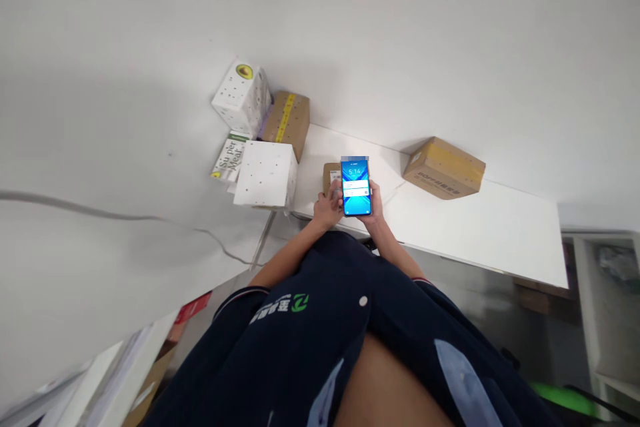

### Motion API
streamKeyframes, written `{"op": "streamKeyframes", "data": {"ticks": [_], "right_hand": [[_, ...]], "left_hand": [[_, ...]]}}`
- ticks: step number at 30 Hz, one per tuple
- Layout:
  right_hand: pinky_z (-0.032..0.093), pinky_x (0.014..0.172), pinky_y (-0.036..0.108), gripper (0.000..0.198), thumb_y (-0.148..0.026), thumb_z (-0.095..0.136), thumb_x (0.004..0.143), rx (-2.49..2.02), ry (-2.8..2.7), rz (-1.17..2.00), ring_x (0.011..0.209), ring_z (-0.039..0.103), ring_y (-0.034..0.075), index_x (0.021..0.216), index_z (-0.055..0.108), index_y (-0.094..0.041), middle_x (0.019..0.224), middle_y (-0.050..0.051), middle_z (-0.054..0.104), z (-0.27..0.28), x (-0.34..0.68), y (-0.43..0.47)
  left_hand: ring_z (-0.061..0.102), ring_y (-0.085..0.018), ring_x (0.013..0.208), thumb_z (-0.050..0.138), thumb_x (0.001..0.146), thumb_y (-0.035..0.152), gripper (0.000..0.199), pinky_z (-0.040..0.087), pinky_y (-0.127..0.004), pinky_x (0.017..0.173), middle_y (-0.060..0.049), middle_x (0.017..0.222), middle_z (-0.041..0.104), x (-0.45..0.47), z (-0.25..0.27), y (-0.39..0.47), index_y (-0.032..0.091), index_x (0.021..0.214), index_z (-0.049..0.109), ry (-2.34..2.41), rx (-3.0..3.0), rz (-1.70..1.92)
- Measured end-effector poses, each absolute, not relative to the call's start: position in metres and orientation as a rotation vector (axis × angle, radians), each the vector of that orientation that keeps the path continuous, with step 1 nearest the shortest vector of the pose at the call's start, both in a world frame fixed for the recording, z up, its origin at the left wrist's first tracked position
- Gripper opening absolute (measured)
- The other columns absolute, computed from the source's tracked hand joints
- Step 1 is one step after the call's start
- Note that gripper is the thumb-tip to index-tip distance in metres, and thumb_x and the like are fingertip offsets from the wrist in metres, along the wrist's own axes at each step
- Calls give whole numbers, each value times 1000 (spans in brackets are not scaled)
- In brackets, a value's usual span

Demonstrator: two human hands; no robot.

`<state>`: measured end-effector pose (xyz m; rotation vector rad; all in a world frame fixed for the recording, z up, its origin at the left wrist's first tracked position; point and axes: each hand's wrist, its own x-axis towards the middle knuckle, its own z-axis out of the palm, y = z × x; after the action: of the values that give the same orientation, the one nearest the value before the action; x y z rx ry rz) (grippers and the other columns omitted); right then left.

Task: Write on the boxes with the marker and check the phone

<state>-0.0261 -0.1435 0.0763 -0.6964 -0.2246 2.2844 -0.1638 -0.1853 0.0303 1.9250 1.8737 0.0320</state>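
A smartphone [356, 188] with a lit blue screen showing 5:14 stands upright in front of me. My right hand [376, 205] is wrapped round its right edge and lower corner. On the other side, my left hand [329, 207] has its fingers curled against the phone's left edge. Part of each hand's fingers is hidden behind the phone. A small brown cardboard box [327, 173] with a white label sits on the white table [520, 233] just beyond my left hand, partly covered by the phone and fingers.
Left on the table are a white box [265, 173], a taped brown carton [290, 120], a white avocado-print box [243, 97] and a "Super Meal" pack [230, 160]. Another brown carton [445, 168] stands to the right. A cable [150, 217] hangs along the left wall. White shelving [595, 307] stands at right.
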Motion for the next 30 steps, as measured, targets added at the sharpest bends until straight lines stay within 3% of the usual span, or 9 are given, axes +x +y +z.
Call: {"op": "streamKeyframes", "data": {"ticks": [7,11,14,17,19,22,25,30], "right_hand": [[59,72,39,52,-53,34,89,-735,-254,2128,86,70,24,114,62,-17,93,8,74,79,3,-149],[59,70,40,51,-55,37,87,-871,-274,1946,84,70,24,114,61,-19,99,9,73,72,38,-155],[58,66,37,49,-56,40,86,-1151,-264,1758,78,70,21,110,61,-19,98,8,72,53,65,-159],[56,63,31,44,-53,43,87,-1709,-415,1475,71,68,18,113,58,-20,91,5,68,27,84,-166],[55,69,32,46,-48,49,86,-2139,-664,1212,78,67,19,123,55,-20,95,6,66,11,90,-173],[49,91,42,60,-42,58,84,-2525,-1027,915,106,63,28,138,48,-19,121,17,60,-8,92,-188],[41,101,50,68,-42,56,87,-2704,-1309,733,123,52,36,148,38,-18,138,22,48,-19,89,-202],[34,106,56,67,-40,58,88,-2766,-1364,695,133,42,41,147,38,-14,139,24,46,-17,84,-206]], "left_hand": [[48,-37,116,49,89,61,70,50,-47,87,-1,167,16,-164,41,-186,35,152,36,1866,1939,27],[47,-39,114,55,87,61,72,49,-49,87,-3,166,17,-164,38,-187,31,151,40,1849,1928,125],[47,-40,113,60,85,57,71,48,-50,88,-6,165,20,-166,34,-188,30,149,43,1825,1898,219],[47,-39,114,64,83,54,70,48,-49,89,-6,164,24,-166,30,-189,31,147,46,1817,1870,294],[47,-39,115,66,82,54,69,48,-49,90,-6,163,25,-166,28,-189,32,145,47,1817,1858,316],[46,-39,115,66,82,54,70,48,-49,89,-6,163,25,-166,27,-189,31,145,47,1816,1860,310],[46,-41,114,64,83,55,71,49,-50,88,-8,163,25,-166,28,-189,30,147,45,1819,1886,267],[48,-41,114,61,85,54,71,49,-51,88,-8,165,20,-168,31,-190,29,149,42,1822,1918,197]]}}
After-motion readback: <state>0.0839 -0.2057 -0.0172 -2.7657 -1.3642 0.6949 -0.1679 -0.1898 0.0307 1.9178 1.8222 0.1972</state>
